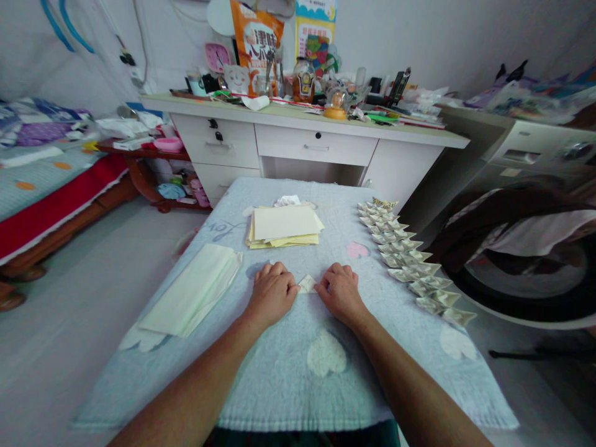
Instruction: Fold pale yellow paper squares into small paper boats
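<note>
A small piece of folded pale paper (307, 285) lies at the middle of the cloth-covered table (288, 391). My left hand (274, 290) pinches its left corner between thumb and fingers, and my right hand (341, 289) pinches the right corner. Both hands rest low on the cloth with the fingers curled. Just beyond them sits a stack of cream and yellow paper sheets (286, 223). To the left lies a pile of long pale green paper (190, 292). Rows of folded paper boats (405, 254) stand along the right side of the table.
A crumpled white tissue (287, 200) lies behind the paper stack. Beyond the table is a white desk (316, 139) crowded with jars, a snack bag (257, 46) and a pink clock (217, 57). A washing machine (526, 149) stands on the right, a bed (51, 180) on the left.
</note>
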